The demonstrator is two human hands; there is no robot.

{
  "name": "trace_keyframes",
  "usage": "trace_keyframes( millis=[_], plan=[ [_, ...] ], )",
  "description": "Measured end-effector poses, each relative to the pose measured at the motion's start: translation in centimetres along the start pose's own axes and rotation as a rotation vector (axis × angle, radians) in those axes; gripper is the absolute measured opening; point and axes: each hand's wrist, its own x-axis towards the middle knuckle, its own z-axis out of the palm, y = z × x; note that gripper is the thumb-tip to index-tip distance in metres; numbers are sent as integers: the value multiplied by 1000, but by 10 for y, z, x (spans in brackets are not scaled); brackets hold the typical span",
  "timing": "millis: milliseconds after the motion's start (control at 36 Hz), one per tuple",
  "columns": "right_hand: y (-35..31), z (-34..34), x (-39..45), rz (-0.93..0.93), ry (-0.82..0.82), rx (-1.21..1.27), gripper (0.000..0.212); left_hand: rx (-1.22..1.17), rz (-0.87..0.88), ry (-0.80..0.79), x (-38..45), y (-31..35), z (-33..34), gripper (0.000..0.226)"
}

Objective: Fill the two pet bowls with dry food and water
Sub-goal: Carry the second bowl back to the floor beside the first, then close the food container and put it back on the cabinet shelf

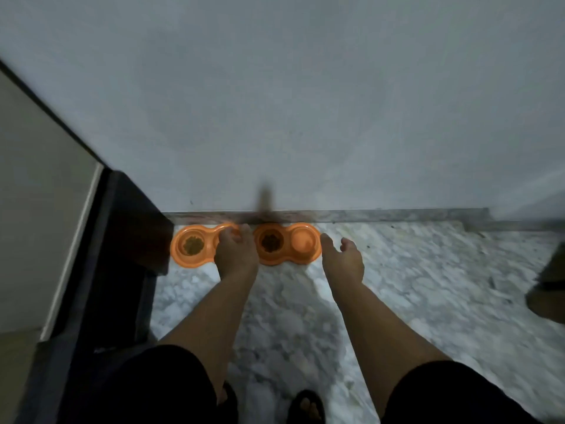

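Note:
Two orange double pet bowls sit on the marble floor against the wall. The left bowl (pixel 183 250) has brown dry food (pixel 193 244) in its left cup; my left hand (pixel 235 252) covers its right cup, fingers curled on the rim. The right bowl (pixel 287 258) holds dry food (pixel 270 242) in its left cup; its right cup (pixel 302 241) looks orange and I cannot tell whether water is in it. My right hand (pixel 344 258) hovers open just right of that bowl, holding nothing. The picture is blurred.
A grey wall (pixel 305 102) with a stone skirting (pixel 367 215) runs behind the bowls. A dark cabinet edge (pixel 128 240) stands at the left. A dark object (pixel 547 289) shows at the right edge. My sandalled feet (pixel 305 407) are on the floor below.

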Motion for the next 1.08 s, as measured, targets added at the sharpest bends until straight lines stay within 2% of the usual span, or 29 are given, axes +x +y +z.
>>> trace_keyframes(
  millis=[250, 444, 667, 861, 1083],
  plan=[
    [-110, -104, -146, -37, -55, 29, 62, -3, 45, -63, -128, 122, -125, 46],
    [-183, -149, -244, -127, -63, 78, 59, -24, 122, 9, -200, 181, -216, 43],
    [-213, -155, -346, -237, -25, 180, 57, -74, 247, 23, -246, 185, -310, 41],
    [-202, -136, -438, -200, 26, 284, 53, -76, 354, 24, -277, 154, -407, 37],
    [-200, -89, -518, -217, -24, 268, 50, -84, 325, 151, -276, 109, -522, 35]
  ],
)
